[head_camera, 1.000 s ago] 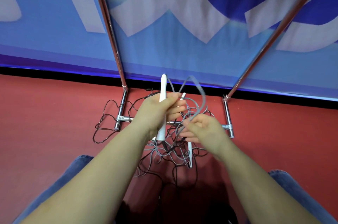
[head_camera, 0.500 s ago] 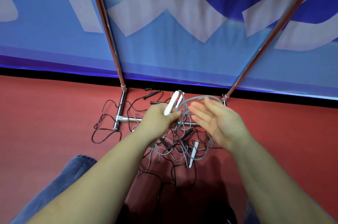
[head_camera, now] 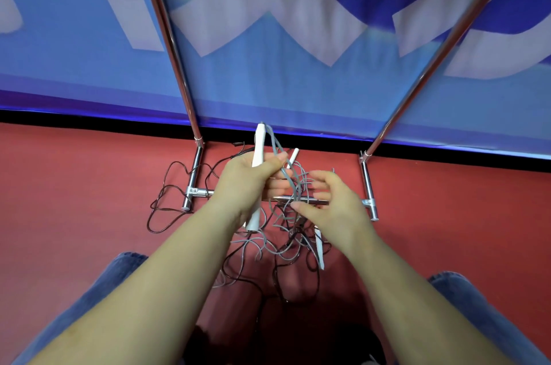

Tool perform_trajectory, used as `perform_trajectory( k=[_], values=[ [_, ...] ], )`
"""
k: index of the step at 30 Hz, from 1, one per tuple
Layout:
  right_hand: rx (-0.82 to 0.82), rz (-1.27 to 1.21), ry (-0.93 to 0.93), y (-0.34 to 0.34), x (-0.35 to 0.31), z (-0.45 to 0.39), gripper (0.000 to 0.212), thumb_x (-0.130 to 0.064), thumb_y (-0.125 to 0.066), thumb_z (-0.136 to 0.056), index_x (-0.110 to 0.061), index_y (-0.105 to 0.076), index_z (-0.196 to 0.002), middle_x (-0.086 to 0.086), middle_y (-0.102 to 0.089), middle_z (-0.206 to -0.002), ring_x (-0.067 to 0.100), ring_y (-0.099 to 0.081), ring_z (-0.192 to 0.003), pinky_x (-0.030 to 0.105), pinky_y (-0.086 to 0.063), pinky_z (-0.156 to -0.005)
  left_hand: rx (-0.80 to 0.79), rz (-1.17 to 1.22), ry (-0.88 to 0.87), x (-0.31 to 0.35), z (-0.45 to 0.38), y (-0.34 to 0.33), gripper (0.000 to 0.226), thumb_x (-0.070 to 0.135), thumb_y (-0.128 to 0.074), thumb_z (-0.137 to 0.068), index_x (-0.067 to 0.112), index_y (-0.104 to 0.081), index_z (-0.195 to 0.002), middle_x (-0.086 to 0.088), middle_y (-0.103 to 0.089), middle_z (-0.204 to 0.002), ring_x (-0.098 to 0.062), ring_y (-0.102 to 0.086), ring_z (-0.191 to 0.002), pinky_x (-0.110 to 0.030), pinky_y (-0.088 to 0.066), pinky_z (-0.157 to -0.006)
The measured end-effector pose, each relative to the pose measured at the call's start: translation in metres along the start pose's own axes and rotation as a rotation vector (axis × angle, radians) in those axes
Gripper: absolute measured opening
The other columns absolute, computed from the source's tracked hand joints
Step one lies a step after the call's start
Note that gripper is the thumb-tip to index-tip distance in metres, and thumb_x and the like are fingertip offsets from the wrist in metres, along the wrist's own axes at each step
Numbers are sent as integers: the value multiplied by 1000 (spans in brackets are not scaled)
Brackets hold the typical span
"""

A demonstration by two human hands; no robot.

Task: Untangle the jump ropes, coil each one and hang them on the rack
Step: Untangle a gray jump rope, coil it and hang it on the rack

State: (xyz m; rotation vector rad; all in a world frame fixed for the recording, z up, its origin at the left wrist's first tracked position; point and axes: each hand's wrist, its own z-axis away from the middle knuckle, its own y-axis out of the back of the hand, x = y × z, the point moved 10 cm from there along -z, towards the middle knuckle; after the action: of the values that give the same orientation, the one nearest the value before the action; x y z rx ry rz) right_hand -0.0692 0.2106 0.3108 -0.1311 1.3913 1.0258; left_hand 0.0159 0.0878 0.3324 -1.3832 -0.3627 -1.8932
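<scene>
Red floor, with a blue and white banner hung along the far edge above a black strip.

Rack: chrome tubing. Left upright leans up out of frame, its foot bar flat on the floor. A low crossbar runs rightward to the second foot and second upright at right.

Dark cord: thin loops spread on the floor at far left, passing round the left rack foot, then trailing back toward the main heap.

Left hand: fingers curled round a white handle, held roughly upright. The handle's top stands clear above the fist; its lower end shows below the wrist. Grey rope leaves the top of this handle, bends down across the knuckles and runs between the two hands. A second white handle tip pokes up just behind the fingers of this hand; whether it is in the grip I cannot tell.

Tangle of jump ropes: grey and dark cords heaped on the floor under both hands, lying across the crossbar.

Right hand: fingers loosely spread, slightly bent, turned toward the left hand, beside the grey rope. Gripping nothing that I can make out; motion blur at the fingertips.

Third white handle: lying in the heap, below the right wrist.

Blue denim knees at both lower corners.
</scene>
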Motion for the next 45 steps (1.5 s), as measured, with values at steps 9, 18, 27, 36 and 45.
perform_trajectory(
  k=[9, 18, 27, 36, 45],
  values=[
    [-113, 191, 64, -21, 6, 1, 9, -21, -60, -88, -18, -65, -81, -9, -60, -56, 10, -50, -53, 29, -44, -61, 2, 137, 90, -5, 0, -2, 16, 19, -60, -91, 10, -60, -78, 1, -67, -57, -8, -64, -50, -18, -55, -52],
    [-22, -283, -172, -6, 15, -3, 19, -15, -57, -92, -17, -61, -74, 10, -67, -78, 20, -67, -65, 29, -55, -63, -50, 144, 51, -4, -6, -4, 16, 23, -52, -96, 13, -64, -97, -5, -74, -84, -14, -71, -79, -23, -58, -70],
    [-54, -1000, -307, 5, -6, -2, 15, -15, -48, -96, -7, -59, -88, 4, -73, -68, 11, -71, -64, 19, -54, -53, -190, -629, 57, -31, 0, -12, 28, 2, -55, -86, 23, -60, -67, 13, -53, -54, -9, -43, -56, -17, -35, -57],
    [-37, -537, -161, 13, -2, -10, 18, -13, -56, -92, -8, -60, -110, 3, -69, -87, 11, -67, -76, 21, -56, -67, -66, -226, -2, -21, -7, -7, 14, 4, -57, -92, 10, -61, -80, -2, -64, -61, -11, -59, -52, -20, -50, -56],
    [-140, 34, -53, -18, 14, -6, 4, -12, -66, -85, -15, -65, -84, 2, -68, -78, 22, -65, -79, 34, -52, -81, -108, 147, 119, -16, -5, -14, 13, 11, -52, -95, 12, -63, -90, -4, -72, -70, -12, -69, -59, -21, -58, -60]
  ],
)
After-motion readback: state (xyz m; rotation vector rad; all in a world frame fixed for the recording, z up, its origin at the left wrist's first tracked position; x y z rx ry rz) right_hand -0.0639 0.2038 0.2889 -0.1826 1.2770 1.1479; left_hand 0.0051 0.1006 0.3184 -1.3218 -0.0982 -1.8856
